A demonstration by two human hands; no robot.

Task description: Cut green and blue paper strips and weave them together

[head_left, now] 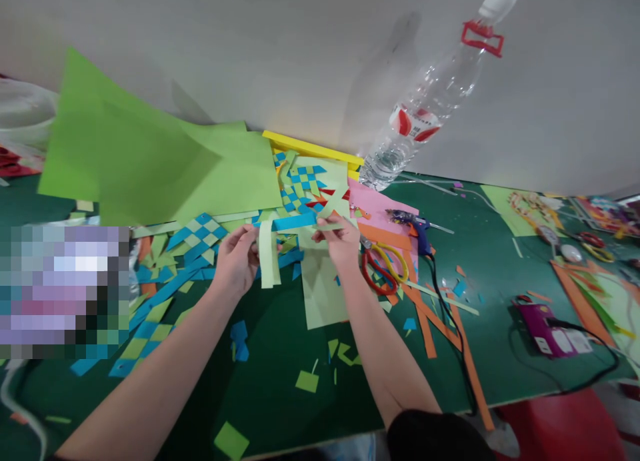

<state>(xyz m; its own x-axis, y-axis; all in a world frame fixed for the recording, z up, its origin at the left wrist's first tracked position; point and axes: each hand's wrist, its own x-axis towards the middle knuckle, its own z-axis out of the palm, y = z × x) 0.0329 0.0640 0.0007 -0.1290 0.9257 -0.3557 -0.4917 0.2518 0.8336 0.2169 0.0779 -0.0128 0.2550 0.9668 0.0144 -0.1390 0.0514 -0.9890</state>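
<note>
My left hand (239,256) pinches paper strips at the middle of the table. A pale green paper strip (269,254) hangs folded down beside its fingers. Stretched between both hands is a blue paper strip (295,222). My right hand (341,238) has its fingers closed around the right end, with pale green strip ends (336,204) sticking out near the fingertips. Behind the hands lie woven blue-and-green paper pieces (304,178). A pale green sheet (325,294) lies under my right hand. Another woven checkered piece (199,236) is left of my left hand.
Large green sheets (165,161) lean against the wall. A plastic bottle (425,104) stands behind. Right of my right arm are scissors (385,268), a glue gun (417,229) with a cord, orange strips (430,321) and a purple box (547,328). Paper scraps (307,381) lie in front.
</note>
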